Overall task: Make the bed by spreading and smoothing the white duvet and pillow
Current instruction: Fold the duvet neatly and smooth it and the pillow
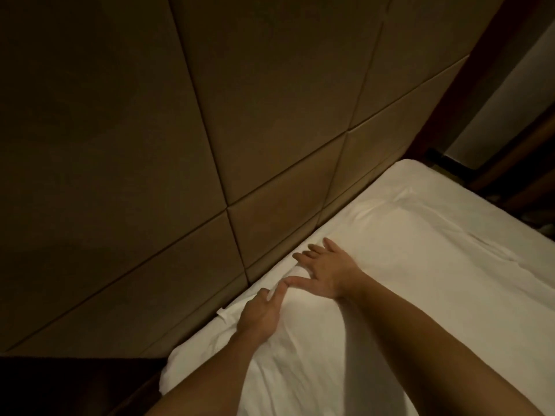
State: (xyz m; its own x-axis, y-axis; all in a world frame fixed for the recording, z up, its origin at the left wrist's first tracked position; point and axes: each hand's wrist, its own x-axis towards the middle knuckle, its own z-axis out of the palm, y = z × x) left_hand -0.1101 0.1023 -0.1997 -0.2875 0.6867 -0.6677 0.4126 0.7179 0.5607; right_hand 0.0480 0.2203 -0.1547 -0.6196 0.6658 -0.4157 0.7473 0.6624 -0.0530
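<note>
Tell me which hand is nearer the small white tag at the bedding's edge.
Left. The left hand rests on the white bedding right beside the tag, by the padded headboard. The right hand lies flat farther along that edge, clearly apart from it.

Both hands, left hand (260, 315) and right hand (326, 273), press the duvet (420, 265) (white).

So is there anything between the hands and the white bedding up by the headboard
Nothing visible. The left hand and right hand already lie directly on the white bedding, fingers near its edge against the padded headboard. Only a small white tag shows at that edge, beside the left hand.
</note>
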